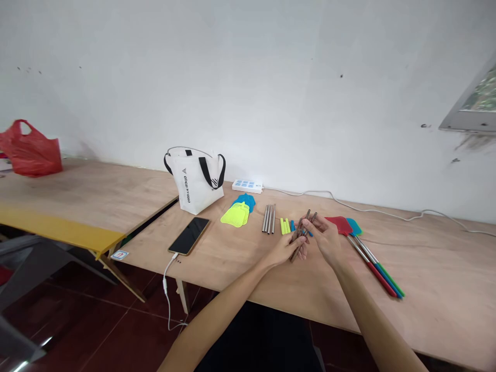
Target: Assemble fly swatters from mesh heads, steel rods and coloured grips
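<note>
Just above the table, my left hand [284,250] is closed around thin metal tubes [295,253]. My right hand [324,236] pinches the upper part of the same bunch, whose ends poke out above the fingers. How many tubes each hand grips is partly hidden. Behind my hands lie yellow-green handle sleeves [285,226] and blue pieces, partly covered by my fingers. More metal tubes [268,219] rest in a row to the left. Beyond them are yellow-green fly swatter heads [235,214] and blue swatter heads [247,201].
Assembled fly swatters [372,261] with red and blue heads lie at the right. Left stand a white tote bag [196,183] and a phone [189,235] with a charging cable. A power strip [247,186] sits by the wall. A red plastic bag [33,150] is on another table.
</note>
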`<state>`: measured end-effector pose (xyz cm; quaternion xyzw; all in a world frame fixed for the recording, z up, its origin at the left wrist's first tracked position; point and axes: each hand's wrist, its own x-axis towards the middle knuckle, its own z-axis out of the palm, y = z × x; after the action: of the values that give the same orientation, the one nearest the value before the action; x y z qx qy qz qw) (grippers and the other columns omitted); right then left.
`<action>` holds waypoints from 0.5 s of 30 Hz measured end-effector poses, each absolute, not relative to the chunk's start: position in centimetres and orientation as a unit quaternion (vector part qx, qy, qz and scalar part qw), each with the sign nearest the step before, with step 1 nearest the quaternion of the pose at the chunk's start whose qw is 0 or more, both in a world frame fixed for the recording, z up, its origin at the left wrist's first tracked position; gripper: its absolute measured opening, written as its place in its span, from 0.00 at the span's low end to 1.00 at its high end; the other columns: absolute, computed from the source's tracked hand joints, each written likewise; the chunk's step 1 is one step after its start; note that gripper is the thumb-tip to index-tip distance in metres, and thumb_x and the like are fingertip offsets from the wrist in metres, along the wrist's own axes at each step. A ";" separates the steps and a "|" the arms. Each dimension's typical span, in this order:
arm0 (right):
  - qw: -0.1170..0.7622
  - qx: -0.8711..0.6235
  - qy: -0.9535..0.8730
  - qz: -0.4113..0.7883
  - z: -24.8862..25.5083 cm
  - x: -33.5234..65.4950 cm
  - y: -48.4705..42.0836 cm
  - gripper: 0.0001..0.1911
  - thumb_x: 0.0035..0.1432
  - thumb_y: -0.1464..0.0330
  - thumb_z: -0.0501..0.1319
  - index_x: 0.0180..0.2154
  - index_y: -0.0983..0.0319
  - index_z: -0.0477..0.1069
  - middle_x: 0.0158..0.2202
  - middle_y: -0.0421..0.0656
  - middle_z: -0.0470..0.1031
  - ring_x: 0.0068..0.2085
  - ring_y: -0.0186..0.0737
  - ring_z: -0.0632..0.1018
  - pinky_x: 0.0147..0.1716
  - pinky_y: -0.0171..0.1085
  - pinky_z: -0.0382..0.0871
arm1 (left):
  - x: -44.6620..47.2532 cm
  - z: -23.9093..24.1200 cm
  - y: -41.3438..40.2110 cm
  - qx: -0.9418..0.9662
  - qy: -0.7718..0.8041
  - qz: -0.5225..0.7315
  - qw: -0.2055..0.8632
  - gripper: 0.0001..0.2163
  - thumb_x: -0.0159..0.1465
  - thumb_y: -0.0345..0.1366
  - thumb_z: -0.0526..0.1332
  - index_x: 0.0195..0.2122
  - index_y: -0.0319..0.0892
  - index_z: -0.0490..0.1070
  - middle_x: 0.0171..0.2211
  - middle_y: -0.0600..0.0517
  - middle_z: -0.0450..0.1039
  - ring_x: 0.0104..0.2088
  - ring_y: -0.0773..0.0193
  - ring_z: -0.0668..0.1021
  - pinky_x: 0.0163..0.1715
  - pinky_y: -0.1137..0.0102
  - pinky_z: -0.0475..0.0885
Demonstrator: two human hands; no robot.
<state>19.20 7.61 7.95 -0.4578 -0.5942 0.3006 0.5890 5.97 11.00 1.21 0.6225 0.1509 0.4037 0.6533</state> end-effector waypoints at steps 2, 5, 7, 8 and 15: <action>0.587 -0.456 -0.598 0.299 8.2 19.3 7.6 0.24 0.53 0.45 0.67 0.37 0.60 0.75 0.36 0.48 0.83 0.37 0.47 0.82 0.32 0.39 0.76 | 6.0 1.1 11.1 0.617 0.147 0.401 0.661 0.26 0.60 0.62 0.63 0.37 0.40 0.69 0.25 0.52 0.74 0.25 0.64 0.76 0.29 0.69 0.70; 0.581 -0.457 -0.603 0.298 8.5 19.3 7.5 0.24 0.53 0.44 0.66 0.36 0.59 0.74 0.35 0.48 0.83 0.36 0.47 0.82 0.30 0.39 0.75 | 6.2 0.7 11.3 0.609 0.141 0.396 0.673 0.27 0.59 0.63 0.64 0.37 0.39 0.69 0.26 0.52 0.74 0.24 0.64 0.77 0.30 0.69 0.71; 0.574 -0.461 -0.606 0.301 8.4 19.1 7.5 0.24 0.53 0.45 0.67 0.35 0.59 0.74 0.35 0.47 0.83 0.35 0.46 0.82 0.29 0.38 0.75 | 6.2 0.6 11.5 0.607 0.138 0.393 0.677 0.28 0.59 0.63 0.64 0.37 0.39 0.69 0.26 0.52 0.75 0.25 0.63 0.77 0.30 0.68 0.72; 0.571 -0.462 -0.607 0.304 8.3 19.0 7.5 0.23 0.53 0.45 0.67 0.34 0.59 0.73 0.34 0.47 0.83 0.34 0.46 0.82 0.28 0.38 0.74 | 6.2 0.5 11.6 0.608 0.136 0.393 0.677 0.28 0.59 0.63 0.64 0.37 0.38 0.70 0.26 0.52 0.75 0.25 0.63 0.78 0.31 0.68 0.72; 0.563 -0.443 -0.604 0.349 6.0 18.4 7.4 0.23 0.51 0.46 0.69 0.34 0.59 0.74 0.35 0.48 0.83 0.35 0.47 0.82 0.37 0.43 0.77 | 5.4 0.0 11.6 0.645 0.139 0.379 0.649 0.29 0.59 0.64 0.64 0.36 0.38 0.73 0.25 0.51 0.74 0.25 0.63 0.76 0.29 0.69 0.71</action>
<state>18.44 7.39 6.00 -0.4435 -0.6036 0.3488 0.5633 5.43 11.61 0.04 0.6452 0.1387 0.3790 0.6487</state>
